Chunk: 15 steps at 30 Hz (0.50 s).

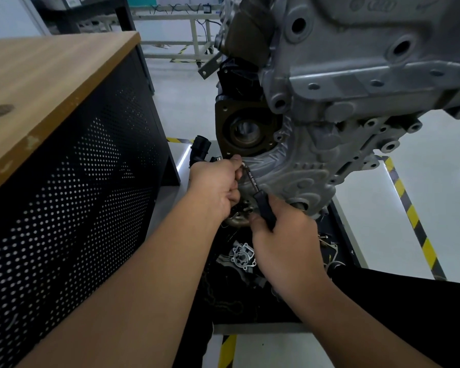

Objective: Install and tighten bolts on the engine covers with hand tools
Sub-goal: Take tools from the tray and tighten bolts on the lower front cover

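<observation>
A grey cast engine cover (298, 166) hangs on the engine at centre right. A ratchet wrench (252, 181) with a black handle slants from the cover's lower left edge down toward me. My right hand (282, 235) grips the black handle. My left hand (218, 184) is curled around the wrench's head end at the cover's edge, with the thumb by the bolt spot. The bolt itself is hidden by my fingers.
A wooden-topped cabinet (51, 83) with perforated black sides stands close on the left. Loose engine parts, including a small pump housing (243, 257), lie on a black tray below my hands. Yellow-black floor tape (412, 216) runs on the right.
</observation>
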Each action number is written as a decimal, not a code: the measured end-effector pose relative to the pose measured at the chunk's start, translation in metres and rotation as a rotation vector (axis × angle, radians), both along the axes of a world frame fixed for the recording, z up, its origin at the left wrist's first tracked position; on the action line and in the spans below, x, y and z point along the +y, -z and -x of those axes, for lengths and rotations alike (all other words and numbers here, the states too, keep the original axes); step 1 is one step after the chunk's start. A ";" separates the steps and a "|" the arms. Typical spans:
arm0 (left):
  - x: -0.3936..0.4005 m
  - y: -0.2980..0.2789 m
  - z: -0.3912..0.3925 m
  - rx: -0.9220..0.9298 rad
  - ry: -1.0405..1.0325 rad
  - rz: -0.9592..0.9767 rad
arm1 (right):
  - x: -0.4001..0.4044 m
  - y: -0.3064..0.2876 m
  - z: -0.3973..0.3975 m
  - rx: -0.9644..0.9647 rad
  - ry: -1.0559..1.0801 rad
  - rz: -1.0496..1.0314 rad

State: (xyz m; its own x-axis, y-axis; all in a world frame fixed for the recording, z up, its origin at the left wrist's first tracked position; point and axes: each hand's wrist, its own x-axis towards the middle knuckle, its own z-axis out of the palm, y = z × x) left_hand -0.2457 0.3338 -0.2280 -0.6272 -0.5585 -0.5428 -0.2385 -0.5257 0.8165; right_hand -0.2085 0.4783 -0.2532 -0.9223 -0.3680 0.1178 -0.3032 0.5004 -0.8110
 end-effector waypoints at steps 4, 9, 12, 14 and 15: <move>-0.001 0.001 0.000 -0.005 -0.013 0.022 | 0.001 -0.002 -0.001 0.063 -0.024 -0.011; 0.000 0.001 0.000 0.005 -0.025 0.022 | -0.001 0.000 -0.003 0.048 -0.021 -0.011; 0.000 0.001 0.000 0.001 -0.029 0.033 | -0.003 0.001 -0.004 0.035 -0.016 0.008; 0.001 0.001 0.000 0.002 -0.029 0.039 | -0.004 0.001 -0.004 0.039 -0.017 0.004; 0.000 0.000 0.000 0.004 -0.029 0.038 | -0.004 0.001 -0.004 0.040 -0.016 0.002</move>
